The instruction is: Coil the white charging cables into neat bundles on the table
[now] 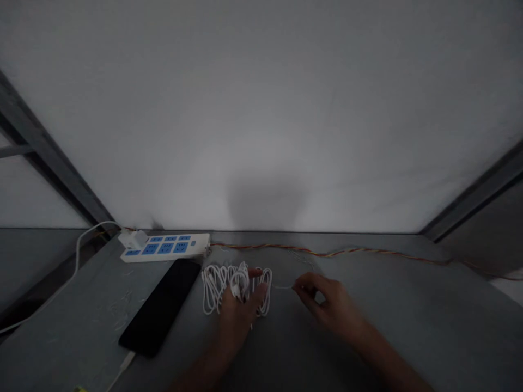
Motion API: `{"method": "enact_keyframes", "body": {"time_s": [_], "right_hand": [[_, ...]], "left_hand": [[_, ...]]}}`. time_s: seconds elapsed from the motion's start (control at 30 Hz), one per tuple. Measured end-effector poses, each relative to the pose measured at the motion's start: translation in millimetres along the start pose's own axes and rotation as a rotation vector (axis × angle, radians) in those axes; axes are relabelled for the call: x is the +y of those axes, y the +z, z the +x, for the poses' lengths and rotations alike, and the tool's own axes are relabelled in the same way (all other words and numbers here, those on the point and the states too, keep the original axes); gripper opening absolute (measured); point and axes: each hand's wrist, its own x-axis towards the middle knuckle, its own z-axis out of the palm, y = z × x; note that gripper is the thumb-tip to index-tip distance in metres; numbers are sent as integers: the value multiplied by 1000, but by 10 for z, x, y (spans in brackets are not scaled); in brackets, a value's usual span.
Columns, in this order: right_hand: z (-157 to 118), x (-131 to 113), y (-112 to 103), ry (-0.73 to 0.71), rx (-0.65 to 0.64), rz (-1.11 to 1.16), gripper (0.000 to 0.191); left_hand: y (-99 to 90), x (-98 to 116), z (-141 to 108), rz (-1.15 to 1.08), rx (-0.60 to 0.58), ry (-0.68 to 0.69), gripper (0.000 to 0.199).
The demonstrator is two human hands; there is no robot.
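Observation:
Several bundles of coiled white cable (211, 289) lie side by side at the middle of the grey table. My left hand (241, 305) is closed around part of the coils, its thumb and fingers reaching over the bundles at the right. To the right of them, my right hand (322, 296) pinches the end of a thin pale strand (283, 287) between thumb and forefinger. This strand runs leftward to the coils. Where it meets them is too small to make out.
A black phone (161, 307) with a white cable plugged in lies left of the coils. Behind it sits a power strip (165, 247) holding a white charger (133, 238). A twisted red-yellow wire (327, 254) crosses the table's back, before the pale wall (265, 109).

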Motion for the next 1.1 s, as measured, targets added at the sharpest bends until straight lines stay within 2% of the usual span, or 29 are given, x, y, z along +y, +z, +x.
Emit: {"method": "enact_keyframes", "body": {"time_s": [0.07,0.13,0.23,0.33,0.53,0.9,1.1], "right_hand": [[-12,-22,19,-26,8,-4,15],[-20,-47,34,-47,16,-8,15],[-22,-70,45,-55,22,-29,14],[-20,-85,48,-66,34,-48,14],[-35,-104,72,-114,56,-32,14],[-65,-140,156,-78,-20,-1,11],[-73,-91,167,7,-56,19,12]], "left_hand": [[-2,17,-18,144,42,77,34],[-7,29,-33,216,21,79,33],[-12,21,-44,242,-22,65,31],[-12,-2,-43,252,-52,119,26],[4,8,-58,315,-12,151,27],[-18,-17,-28,278,38,175,31],[-23,-32,-11,206,28,137,32]]}}
